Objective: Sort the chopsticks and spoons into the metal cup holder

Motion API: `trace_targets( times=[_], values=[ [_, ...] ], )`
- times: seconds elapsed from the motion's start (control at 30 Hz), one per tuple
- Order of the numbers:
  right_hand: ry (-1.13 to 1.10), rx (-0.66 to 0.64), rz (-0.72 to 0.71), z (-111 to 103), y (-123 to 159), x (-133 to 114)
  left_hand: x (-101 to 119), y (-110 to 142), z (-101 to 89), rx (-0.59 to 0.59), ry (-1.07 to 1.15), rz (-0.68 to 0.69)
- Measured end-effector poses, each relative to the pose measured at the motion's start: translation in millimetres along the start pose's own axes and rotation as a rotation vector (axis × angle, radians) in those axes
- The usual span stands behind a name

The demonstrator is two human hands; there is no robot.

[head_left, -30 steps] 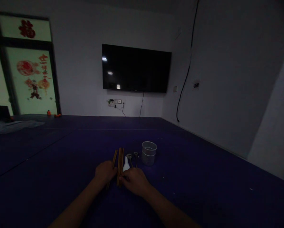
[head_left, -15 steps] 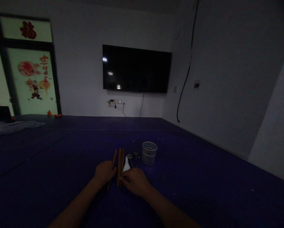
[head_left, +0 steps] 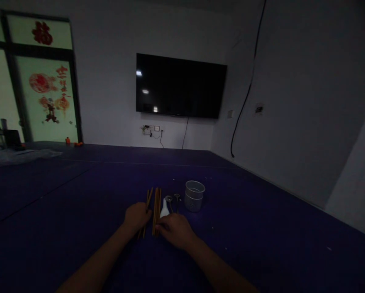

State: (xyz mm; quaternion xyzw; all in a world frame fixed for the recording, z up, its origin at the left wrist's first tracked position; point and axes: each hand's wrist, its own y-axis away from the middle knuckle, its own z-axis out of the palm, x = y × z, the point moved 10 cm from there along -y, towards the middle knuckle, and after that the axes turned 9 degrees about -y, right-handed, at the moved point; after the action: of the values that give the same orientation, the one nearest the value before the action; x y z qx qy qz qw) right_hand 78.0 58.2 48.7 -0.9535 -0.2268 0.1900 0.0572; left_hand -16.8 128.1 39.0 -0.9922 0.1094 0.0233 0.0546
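My left hand (head_left: 137,217) is closed around wooden chopsticks (head_left: 150,196), which cross each other and stick out above and below the fingers. To its right lies a row of more chopsticks (head_left: 157,205), side by side on the purple surface. My right hand (head_left: 177,230) bends in from the right, thumb and fingertips pinched at the lower part of that row. Partly under the right hand is a white spoon (head_left: 164,209). Two metal utensils with round ends (head_left: 168,199) lie beyond it, their lower parts covered. Beside them stands a grey metal cup (head_left: 194,199), upright.
The purple surface (head_left: 93,211) stretches to the wall, with small white specks on it. Clear plastic sheeting (head_left: 26,155) and small orange objects (head_left: 78,144) lie far left. A television (head_left: 181,86) hangs on the wall, and a black cable (head_left: 241,106) runs down right.
The chopsticks in my left hand now show as a crossed pair, where they looked like a single line before. My view has shifted slightly left; the cup and utensils stay put.
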Motion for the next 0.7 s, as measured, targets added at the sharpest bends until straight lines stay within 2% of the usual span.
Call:
trace_targets(
  times=[0.3, 0.47, 0.57, 0.7],
  values=[
    [0.034, 0.02, 0.001, 0.8, 0.1, 3.4, 0.2, -0.2, 0.2, 0.02, 0.006, -0.011],
    [0.02, 0.06, -0.009, -3.5, 1.0, 1.9, -6.1, 0.4, -8.2, 0.055, 0.072, -0.073],
    [0.009, 0.064, 0.02, -5.4, 0.9, 3.1, -12.8, 1.5, -20.9, 0.146, 0.129, -0.121],
    [-0.053, 0.136, 0.035, -13.6, 2.3, 3.4, -14.7, 10.8, -46.9, 0.42, 0.192, -0.098]
  ],
)
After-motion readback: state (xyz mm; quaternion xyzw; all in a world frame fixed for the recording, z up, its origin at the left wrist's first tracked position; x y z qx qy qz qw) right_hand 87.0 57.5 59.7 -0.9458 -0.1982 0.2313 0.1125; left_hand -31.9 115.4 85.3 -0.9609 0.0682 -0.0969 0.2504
